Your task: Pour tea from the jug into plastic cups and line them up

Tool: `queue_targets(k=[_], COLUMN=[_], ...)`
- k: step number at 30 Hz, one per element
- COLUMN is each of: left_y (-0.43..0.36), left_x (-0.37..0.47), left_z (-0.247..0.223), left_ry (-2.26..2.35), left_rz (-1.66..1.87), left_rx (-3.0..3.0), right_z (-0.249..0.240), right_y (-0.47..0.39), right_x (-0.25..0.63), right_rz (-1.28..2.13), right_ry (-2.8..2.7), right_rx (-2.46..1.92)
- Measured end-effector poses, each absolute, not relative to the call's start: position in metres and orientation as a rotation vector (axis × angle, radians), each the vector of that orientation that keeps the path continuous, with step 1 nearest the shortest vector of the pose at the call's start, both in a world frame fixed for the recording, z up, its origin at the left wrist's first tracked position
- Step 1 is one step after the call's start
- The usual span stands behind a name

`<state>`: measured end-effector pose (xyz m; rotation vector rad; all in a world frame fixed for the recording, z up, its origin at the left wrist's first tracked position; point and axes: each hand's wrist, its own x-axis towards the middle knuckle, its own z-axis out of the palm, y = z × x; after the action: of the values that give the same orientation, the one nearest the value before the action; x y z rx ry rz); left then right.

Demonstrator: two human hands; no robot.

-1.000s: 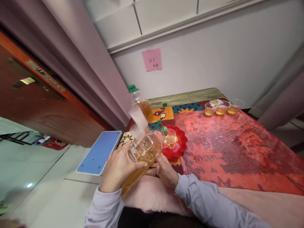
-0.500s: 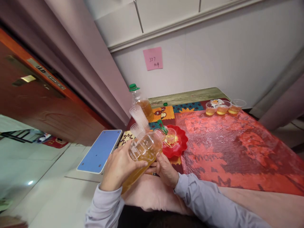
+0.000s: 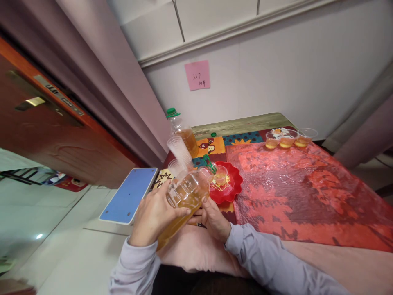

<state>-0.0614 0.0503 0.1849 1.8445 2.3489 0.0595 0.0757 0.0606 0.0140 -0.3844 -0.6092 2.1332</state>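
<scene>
A large clear bottle (image 3: 187, 192) of amber liquid is tilted over, its neck toward the red scalloped plate (image 3: 237, 186). My left hand (image 3: 155, 213) is wrapped round the bottle's body from the left. On the right side, my right hand (image 3: 213, 219) grips it closer to the neck, thumb on top and fingers underneath. At the bottle's mouth, on the plate, stands a clear plastic cup (image 3: 221, 176) with a little pale yellow liquid in it. A green ring (image 3: 210, 164) with a strap hangs about the neck.
Behind stands a second bottle (image 3: 187, 137) with a green cap, beside stacked clear cups (image 3: 179, 150). Three cups (image 3: 286, 140) holding yellow liquid sit at the back right on red plastic sheeting (image 3: 307, 196). A loose green cap (image 3: 213, 134) lies near the wall; a blue stool (image 3: 127, 194) is left.
Almost nothing differs. Both hands keep the bottle tilted at the same place, and the view has shifted very slightly.
</scene>
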Motion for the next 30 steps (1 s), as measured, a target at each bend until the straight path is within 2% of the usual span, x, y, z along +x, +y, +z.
queue_targets(k=[30], left_y=[0.0492], left_x=[-0.0592], left_z=[0.1872], left_ry=[2.311], left_rz=[0.098], left_rx=[1.86], right_z=[0.0157], right_y=[0.0602], right_x=[0.077], right_rz=[2.13], right_ry=[-0.624], right_rx=[-0.386])
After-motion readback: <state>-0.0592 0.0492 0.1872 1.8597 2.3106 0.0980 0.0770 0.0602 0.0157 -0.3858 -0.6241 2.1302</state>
